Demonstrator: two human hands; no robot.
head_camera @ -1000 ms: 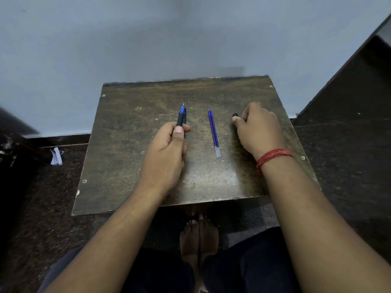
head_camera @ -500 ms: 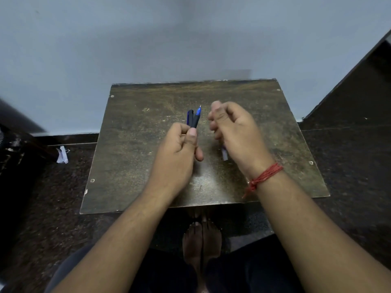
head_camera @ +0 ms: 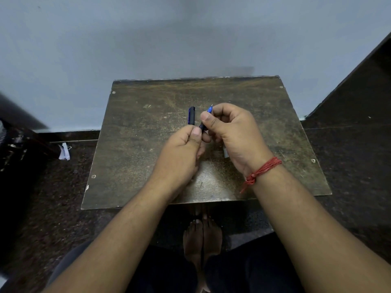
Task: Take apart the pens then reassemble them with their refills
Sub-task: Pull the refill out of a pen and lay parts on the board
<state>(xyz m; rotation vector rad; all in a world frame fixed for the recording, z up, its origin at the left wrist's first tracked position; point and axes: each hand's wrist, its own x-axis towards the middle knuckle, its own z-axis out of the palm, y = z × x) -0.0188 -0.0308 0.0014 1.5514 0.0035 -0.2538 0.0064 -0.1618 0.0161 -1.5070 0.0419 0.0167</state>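
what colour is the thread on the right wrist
Red, a wound thread band, seen in the head view.

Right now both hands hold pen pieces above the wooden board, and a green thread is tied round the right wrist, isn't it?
Not quite: the head view shows the thread on the right wrist is red, not green. Both the left hand and right hand do hold pen pieces above the wooden board.

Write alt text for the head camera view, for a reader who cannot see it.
Seen from above, a person's two hands work on pens over a worn brown table: the left hand grips an upright dark pen barrel, and the right hand, a red thread at its wrist, pinches a blue-tipped pen.
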